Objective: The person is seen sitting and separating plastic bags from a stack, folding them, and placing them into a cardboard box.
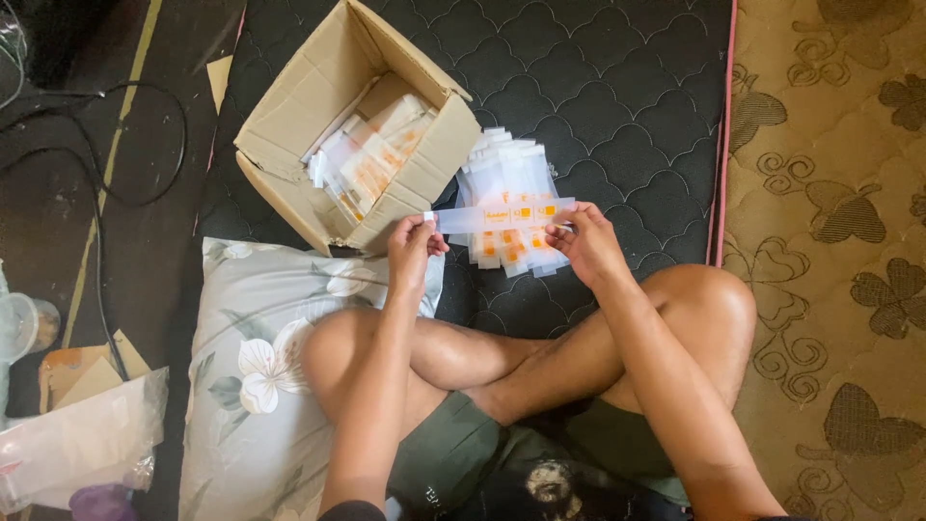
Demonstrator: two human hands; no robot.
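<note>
I held clear packet (502,216) taut, left hand (413,246), right hand (586,239) pinching ends; judged it light, flimsy, slippery.

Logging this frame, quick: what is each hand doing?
Left hand: closed, pinching one end of the clear packet.
Right hand: closed, pinching its other end.

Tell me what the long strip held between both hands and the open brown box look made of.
Long clear strip with orange print: likely thin glossy plastic film, since the dark mat shows through it. Open brown box: matte corrugated cardboard, judging by its creased, bent flaps.
</note>
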